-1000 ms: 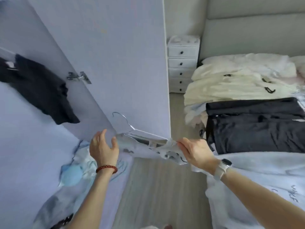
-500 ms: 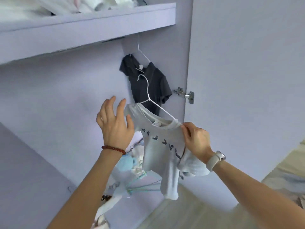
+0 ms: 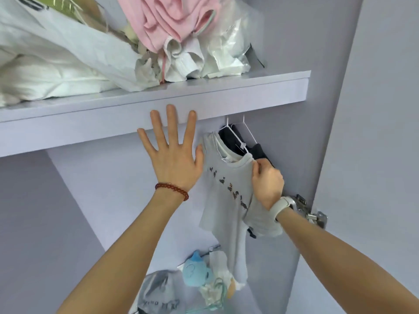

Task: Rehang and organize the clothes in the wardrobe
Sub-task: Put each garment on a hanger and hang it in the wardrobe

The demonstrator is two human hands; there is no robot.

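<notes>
Grey animal-print T-shirt [image 3: 229,196] pinched by right hand [image 3: 267,184]; left hand [image 3: 173,155] spread open.

Grey T-shirt [image 3: 229,200]: on a white hanger [image 3: 240,145], hanging under the shelf, row of small dark prints.
Dark garment [image 3: 260,151]: hanging just behind it.

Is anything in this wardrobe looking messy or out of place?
Yes. On the shelf, a pink garment and white clothes lie crumpled, not folded. More items are heaped on the wardrobe floor.
</notes>
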